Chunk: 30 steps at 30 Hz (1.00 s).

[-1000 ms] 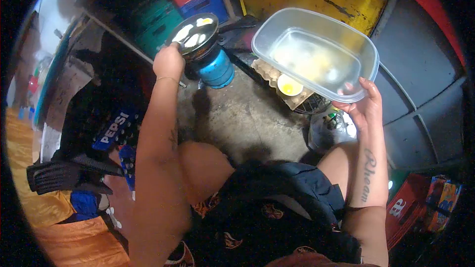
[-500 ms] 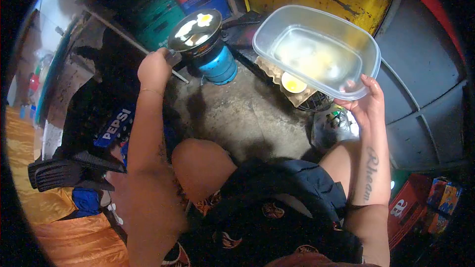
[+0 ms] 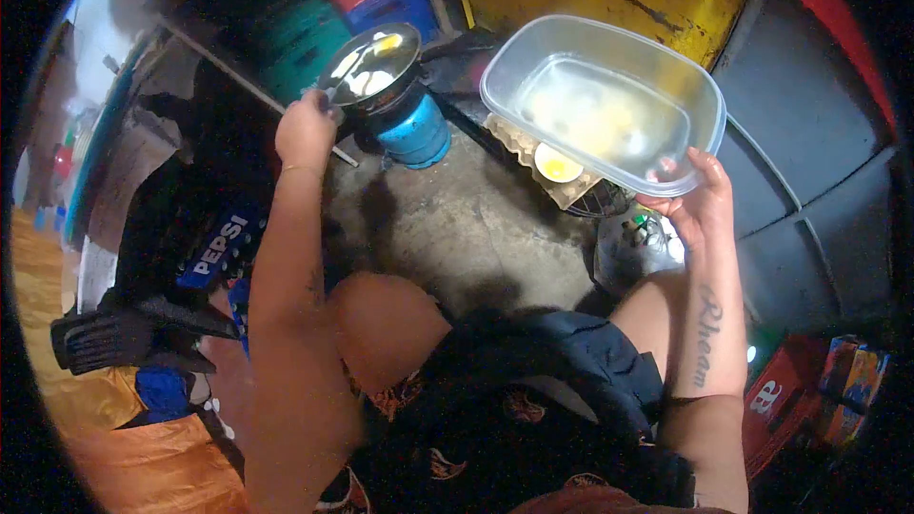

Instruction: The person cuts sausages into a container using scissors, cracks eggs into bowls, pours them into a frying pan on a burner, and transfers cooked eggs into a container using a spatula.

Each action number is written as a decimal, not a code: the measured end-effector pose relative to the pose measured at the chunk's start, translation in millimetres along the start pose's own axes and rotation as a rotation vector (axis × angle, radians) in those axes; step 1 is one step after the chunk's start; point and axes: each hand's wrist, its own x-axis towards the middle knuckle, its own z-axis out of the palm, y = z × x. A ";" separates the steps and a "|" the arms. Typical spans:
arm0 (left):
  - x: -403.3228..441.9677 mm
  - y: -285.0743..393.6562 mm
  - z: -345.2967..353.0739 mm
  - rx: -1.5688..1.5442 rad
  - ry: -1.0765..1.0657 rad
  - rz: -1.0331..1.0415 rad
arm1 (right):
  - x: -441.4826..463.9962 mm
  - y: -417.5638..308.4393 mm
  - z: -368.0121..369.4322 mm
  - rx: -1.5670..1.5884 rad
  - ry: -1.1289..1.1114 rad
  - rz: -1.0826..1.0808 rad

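My left hand [image 3: 307,128] is closed around a thin cooking utensil, mostly hidden by the fingers, at the near left rim of a frying pan [image 3: 340,100]. White and yellow fried eggs [image 3: 367,82] lie in the pan. It sits above a small blue gas canister [image 3: 417,136]. My right hand [image 3: 700,192] grips the near right corner of a clear plastic container [image 3: 519,52], tilted and held in the air. Something pale and yellowish shows blurred through its bottom. Just below the container, a small white bowl with yellow inside [image 3: 557,164] rests on a cardboard egg tray [image 3: 502,130].
Green, red and blue crates [image 3: 309,52] stand behind the pan. A clear plastic bag [image 3: 624,252] lies by my right knee, with a red crate [image 3: 781,400] farther right. Left are a Pepsi-marked item [image 3: 214,252] and a black slotted object [image 3: 100,338]. Concrete floor [image 3: 447,219] lies between.
My left hand has moved slightly right and up, closer over the pan's rim, and the utensil now reaches over the pan. The far egg looks different in shape. The container shifted slightly left in view.
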 end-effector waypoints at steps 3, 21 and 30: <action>-16.0 4.2 -24.3 0.089 -0.025 0.038 | 0.9 -0.4 -2.5 0.002 0.031 -0.006; -18.8 13.6 -33.7 0.082 -0.040 0.037 | -0.4 -1.0 1.3 -0.029 -0.042 -0.005; -3.2 15.9 -2.7 0.000 -0.024 -0.035 | 7.5 5.0 0.1 0.028 -0.025 -0.017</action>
